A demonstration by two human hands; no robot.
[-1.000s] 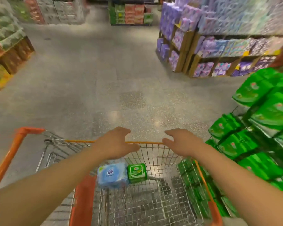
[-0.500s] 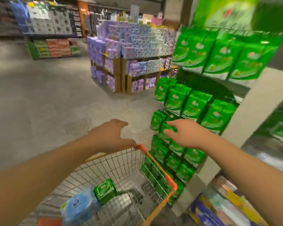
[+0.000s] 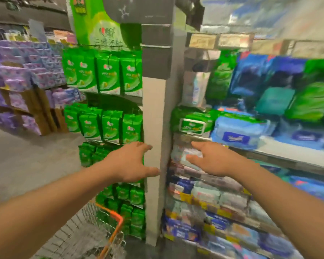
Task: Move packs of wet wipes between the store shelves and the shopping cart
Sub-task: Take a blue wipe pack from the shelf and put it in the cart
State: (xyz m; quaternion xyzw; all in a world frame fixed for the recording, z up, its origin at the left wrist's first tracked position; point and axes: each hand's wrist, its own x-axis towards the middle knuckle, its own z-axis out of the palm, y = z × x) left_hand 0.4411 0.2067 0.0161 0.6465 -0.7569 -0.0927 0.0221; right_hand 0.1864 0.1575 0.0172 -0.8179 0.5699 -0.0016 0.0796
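Here, stocked shelves (image 3: 269, 154) flank a grey pillar (image 3: 153, 109).

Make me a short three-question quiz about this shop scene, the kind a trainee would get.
1. True or false: the left hand grips a pack.
2. Which pack lies nearest the grey pillar on the shelf above the right hand?
A. green wipes pack
B. blue wipes pack
C. purple pack
3. Fill in: the shopping cart's corner at the bottom of the view is coloured ____.

Key:
1. False; both hands are open and hold nothing.
2. A, the green wipes pack; the blue wipes pack lies to its right.
3. Orange.
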